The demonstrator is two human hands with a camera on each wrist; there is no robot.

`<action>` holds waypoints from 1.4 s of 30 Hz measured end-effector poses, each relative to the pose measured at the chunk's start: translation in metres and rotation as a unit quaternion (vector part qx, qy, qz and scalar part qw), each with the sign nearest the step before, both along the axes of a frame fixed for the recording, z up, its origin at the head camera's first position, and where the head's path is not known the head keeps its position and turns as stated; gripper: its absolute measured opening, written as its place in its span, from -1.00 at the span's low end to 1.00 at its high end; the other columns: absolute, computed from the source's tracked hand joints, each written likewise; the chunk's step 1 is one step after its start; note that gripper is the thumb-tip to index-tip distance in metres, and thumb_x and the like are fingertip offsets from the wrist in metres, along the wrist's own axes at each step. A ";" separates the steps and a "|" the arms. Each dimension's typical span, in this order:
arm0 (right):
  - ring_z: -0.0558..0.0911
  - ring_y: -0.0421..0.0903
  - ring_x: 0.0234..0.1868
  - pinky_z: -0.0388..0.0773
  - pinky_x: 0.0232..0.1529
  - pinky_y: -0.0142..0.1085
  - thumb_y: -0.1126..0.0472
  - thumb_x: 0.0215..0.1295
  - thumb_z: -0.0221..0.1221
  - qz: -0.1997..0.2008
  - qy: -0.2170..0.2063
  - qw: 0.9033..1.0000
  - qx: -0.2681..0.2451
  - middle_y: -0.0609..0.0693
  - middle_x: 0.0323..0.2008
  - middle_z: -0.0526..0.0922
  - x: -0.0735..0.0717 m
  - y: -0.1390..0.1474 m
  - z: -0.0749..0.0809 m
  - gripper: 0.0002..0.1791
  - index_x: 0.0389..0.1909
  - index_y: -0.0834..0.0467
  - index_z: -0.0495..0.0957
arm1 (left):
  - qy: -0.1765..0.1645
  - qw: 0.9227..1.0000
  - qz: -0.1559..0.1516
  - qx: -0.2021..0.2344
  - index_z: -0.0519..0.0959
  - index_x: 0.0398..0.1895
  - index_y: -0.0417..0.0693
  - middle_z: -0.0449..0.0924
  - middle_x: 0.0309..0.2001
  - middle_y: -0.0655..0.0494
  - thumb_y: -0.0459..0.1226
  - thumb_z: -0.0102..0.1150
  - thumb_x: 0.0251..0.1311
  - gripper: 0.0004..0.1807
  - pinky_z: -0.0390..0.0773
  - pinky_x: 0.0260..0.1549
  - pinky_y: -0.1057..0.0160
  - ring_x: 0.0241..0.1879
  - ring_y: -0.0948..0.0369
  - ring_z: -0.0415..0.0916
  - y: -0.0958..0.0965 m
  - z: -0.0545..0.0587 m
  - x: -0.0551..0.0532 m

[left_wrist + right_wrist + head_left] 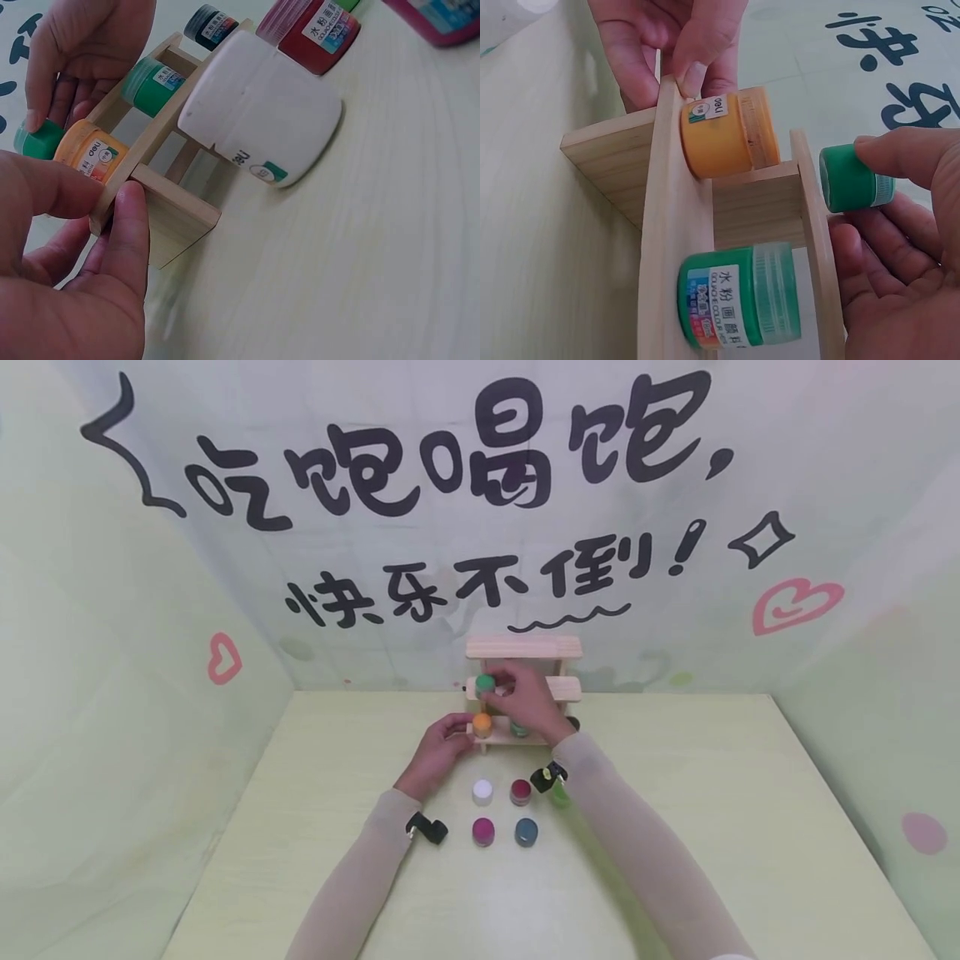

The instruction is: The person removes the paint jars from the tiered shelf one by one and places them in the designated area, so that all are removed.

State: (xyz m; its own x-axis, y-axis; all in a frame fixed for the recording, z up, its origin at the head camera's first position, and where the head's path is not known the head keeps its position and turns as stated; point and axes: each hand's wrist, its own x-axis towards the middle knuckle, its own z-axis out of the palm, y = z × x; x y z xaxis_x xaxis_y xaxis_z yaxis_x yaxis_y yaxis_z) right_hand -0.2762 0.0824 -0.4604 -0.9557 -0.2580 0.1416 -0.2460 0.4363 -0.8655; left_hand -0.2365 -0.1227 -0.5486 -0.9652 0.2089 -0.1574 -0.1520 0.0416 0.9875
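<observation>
table [675, 843], far side: wooden rack [525, 647]

left hand [438, 752] grasps the bottom shelf [660, 225]'s left end between thumb and fingers. right hand [531, 697] grasps a green jar [485, 685], thumb against fingers, at the middle shelf [566, 689]'s left end; can't tell if its base touches. orange jar [482, 725] sits on the bottom shelf, left; second green jar [519, 727] to its right. white jar [482, 792] stands nearer, on the table.

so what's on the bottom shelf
An orange jar at the left end, a green jar beside it. From the head view, the right arm covers the right end; whether the dark jar there is on the shelf is unclear.
</observation>
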 end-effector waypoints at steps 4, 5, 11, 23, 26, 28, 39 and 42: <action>0.73 -0.01 0.05 0.73 0.16 -0.08 0.15 0.29 0.44 -0.002 0.004 1.000 -0.014 -0.01 0.07 0.76 0.004 0.005 0.002 -0.59 0.15 0.05 0.67 | 0.002 1.000 0.001 -0.005 0.56 0.34 -0.05 0.66 0.20 -0.09 -0.37 0.19 0.32 -0.50 0.70 0.08 0.32 0.04 0.16 0.66 0.001 0.003 0.001; 0.73 0.00 0.07 0.73 0.17 -0.08 0.15 0.29 0.44 -0.002 0.007 1.000 -0.015 0.00 0.08 0.75 0.005 0.006 0.002 -0.58 0.16 0.05 0.66 | 0.002 1.000 0.001 -0.007 0.56 0.34 -0.04 0.66 0.19 -0.09 -0.37 0.19 0.32 -0.50 0.70 0.08 0.32 0.05 0.16 0.66 0.001 0.003 0.001; 0.75 0.00 0.13 0.72 0.22 -0.16 0.15 0.35 0.43 -0.006 -0.006 1.000 -0.027 0.02 0.13 0.74 0.015 0.014 0.001 -0.55 0.22 0.07 0.63 | -0.003 1.000 0.005 -0.009 0.57 0.34 -0.01 0.67 0.18 -0.07 -0.38 0.21 0.30 -0.49 0.70 0.07 0.33 0.03 0.18 0.66 0.002 0.002 0.000; 0.75 0.05 0.18 0.72 0.21 -0.25 0.18 0.35 0.42 -0.009 -0.013 0.999 -0.041 0.06 0.17 0.71 0.033 0.027 0.003 -0.54 0.25 0.11 0.62 | -0.013 1.000 0.007 0.012 0.53 0.35 -0.08 0.63 0.26 -0.14 -0.42 0.17 0.36 -0.51 0.72 0.10 0.32 0.10 0.17 0.65 0.002 0.000 -0.002; 0.76 0.06 0.17 0.72 0.21 -0.23 0.18 0.35 0.42 -0.010 -0.009 0.999 -0.035 0.07 0.17 0.71 0.038 0.031 0.004 -0.55 0.23 0.12 0.63 | -0.013 1.000 0.010 0.015 0.54 0.35 -0.09 0.63 0.26 -0.14 -0.42 0.17 0.37 -0.52 0.72 0.09 0.33 0.10 0.17 0.65 0.003 0.000 -0.002; 0.76 0.07 0.16 0.72 0.22 -0.20 0.19 0.35 0.42 -0.010 -0.007 0.999 -0.032 0.07 0.17 0.71 0.041 0.034 0.004 -0.54 0.24 0.11 0.63 | -0.013 1.000 0.012 0.017 0.54 0.35 -0.09 0.63 0.24 -0.14 -0.42 0.17 0.37 -0.53 0.72 0.09 0.33 0.09 0.17 0.66 0.004 0.001 -0.002; 0.74 0.08 0.16 0.70 0.26 -0.12 0.17 0.35 0.41 -0.006 -0.007 0.999 -0.050 0.09 0.18 0.70 0.057 0.047 0.000 -0.50 0.28 0.13 0.61 | -0.016 0.999 0.024 0.033 0.55 0.33 -0.14 0.61 0.22 -0.14 -0.44 0.19 0.35 -0.53 0.73 0.11 0.30 0.06 0.17 0.65 0.006 0.000 -0.001; 0.73 0.08 0.16 0.70 0.26 -0.16 0.18 0.35 0.42 -0.002 0.000 0.998 -0.056 0.11 0.18 0.70 0.061 0.050 -0.002 -0.50 0.28 0.15 0.61 | -0.017 0.999 0.028 0.039 0.55 0.33 -0.16 0.60 0.22 -0.15 -0.45 0.18 0.36 -0.53 0.74 0.11 0.29 0.07 0.16 0.65 0.006 -0.001 -0.001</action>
State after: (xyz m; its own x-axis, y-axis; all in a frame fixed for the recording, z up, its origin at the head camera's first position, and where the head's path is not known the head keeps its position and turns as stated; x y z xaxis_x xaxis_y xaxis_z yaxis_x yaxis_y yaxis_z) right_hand -0.2152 0.1322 -0.4622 -0.9565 -0.2374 0.1695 -0.2448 0.3369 -0.9092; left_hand -0.2378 -0.1164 -0.5495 -0.9701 0.1670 -0.1759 -0.1858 -0.0459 0.9815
